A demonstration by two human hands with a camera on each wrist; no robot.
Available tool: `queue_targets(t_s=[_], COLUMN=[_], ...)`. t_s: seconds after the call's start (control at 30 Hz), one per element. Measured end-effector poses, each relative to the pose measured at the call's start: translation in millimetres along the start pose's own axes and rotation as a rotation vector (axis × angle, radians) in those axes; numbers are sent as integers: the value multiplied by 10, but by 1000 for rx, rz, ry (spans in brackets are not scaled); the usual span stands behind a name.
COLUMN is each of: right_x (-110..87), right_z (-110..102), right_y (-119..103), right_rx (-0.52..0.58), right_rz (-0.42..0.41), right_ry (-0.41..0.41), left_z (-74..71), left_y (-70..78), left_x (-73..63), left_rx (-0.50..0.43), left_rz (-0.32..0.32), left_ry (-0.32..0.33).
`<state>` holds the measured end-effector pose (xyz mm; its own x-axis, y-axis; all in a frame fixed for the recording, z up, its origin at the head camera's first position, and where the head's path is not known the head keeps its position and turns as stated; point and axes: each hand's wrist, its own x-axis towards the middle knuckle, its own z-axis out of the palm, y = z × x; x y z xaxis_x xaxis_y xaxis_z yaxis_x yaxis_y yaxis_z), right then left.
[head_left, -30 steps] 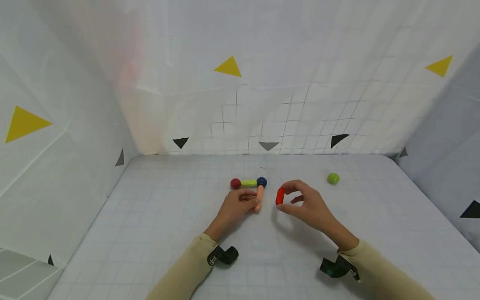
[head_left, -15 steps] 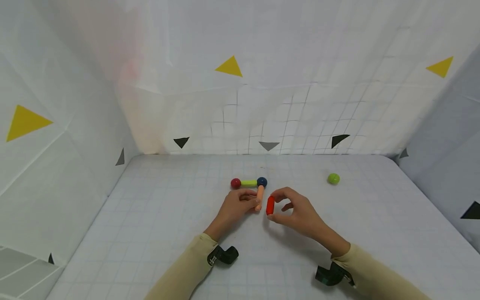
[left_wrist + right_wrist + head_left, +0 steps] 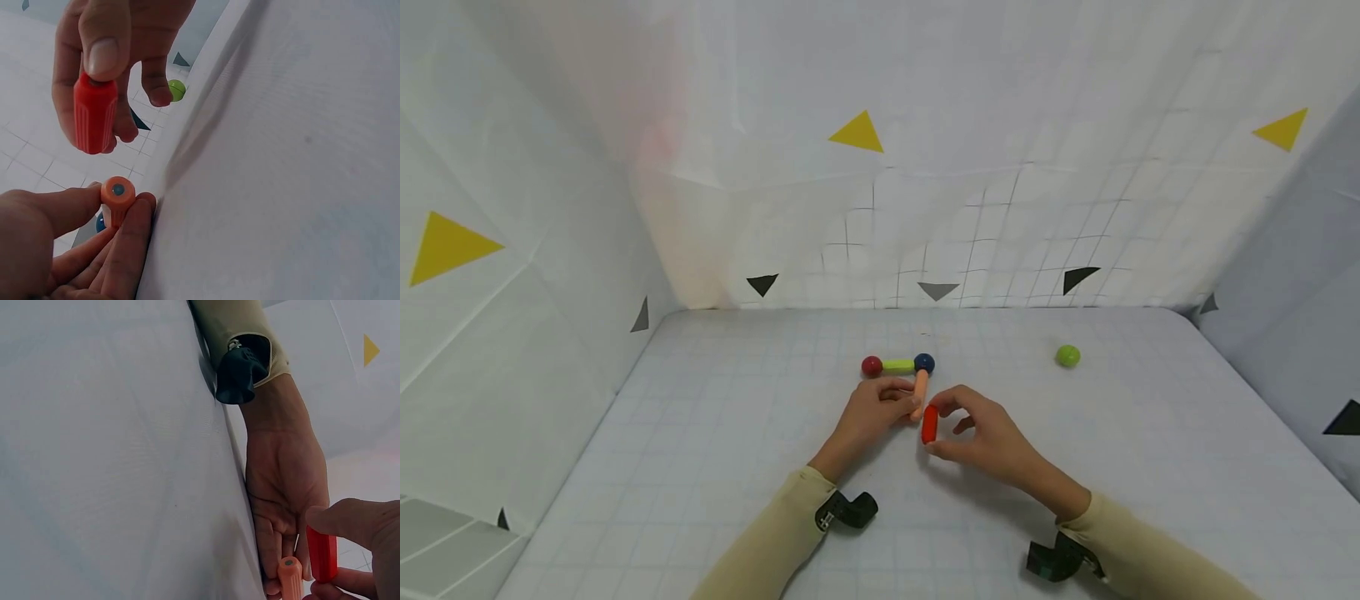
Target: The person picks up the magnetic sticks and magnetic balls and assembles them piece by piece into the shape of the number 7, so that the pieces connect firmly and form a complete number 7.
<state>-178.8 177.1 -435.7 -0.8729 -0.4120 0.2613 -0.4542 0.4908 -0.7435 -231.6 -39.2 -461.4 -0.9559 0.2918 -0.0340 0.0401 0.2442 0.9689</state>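
My left hand [image 3: 871, 415] pinches an orange magnetic rod [image 3: 117, 194] near its free end, which shows a small metal dot. The rod's far end meets a dark blue ball [image 3: 924, 363]. From that ball a yellow-green rod [image 3: 898, 365] runs left to a dark red ball [image 3: 872, 366]. Between thumb and fingertips my right hand [image 3: 988, 437] holds a short red magnetic rod [image 3: 95, 115] by its two ends. In the left wrist view the red rod hangs apart from the orange rod's end, a small gap between them.
A green ball [image 3: 1067, 356] lies at the back right of the white, grid-marked table [image 3: 760, 417]. White sheet walls with yellow and black triangles rise at the back and both sides. A dark camera [image 3: 853, 510] is strapped to the left wrist.
My right hand has carried the red rod left and toward me, to beside the orange rod's near end. The left hand and the joined rods and balls have stayed in place.
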Motion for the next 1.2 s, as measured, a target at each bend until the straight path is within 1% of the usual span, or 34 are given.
queue_targets(t_s=[0.27, 0.5, 0.73, 0.9, 1.2], right_x=[-6, 2, 5, 10, 8], right_z=[64, 99, 134, 154, 182], right_y=[3, 23, 48, 65, 77], right_rx=[20, 16, 21, 31, 25], right_rz=[-17, -40, -40, -55, -46], right_ry=[-21, -31, -45, -51, -62], left_z=[5, 1, -1, 2, 6], left_y=[-7, -2, 8, 5, -16], left_x=[2, -3, -1, 3, 8], left_rx=[-4, 2, 6, -8, 13], left_rz=[-5, 13, 11, 8, 22], left_ry=[-1, -4, 0, -1, -2])
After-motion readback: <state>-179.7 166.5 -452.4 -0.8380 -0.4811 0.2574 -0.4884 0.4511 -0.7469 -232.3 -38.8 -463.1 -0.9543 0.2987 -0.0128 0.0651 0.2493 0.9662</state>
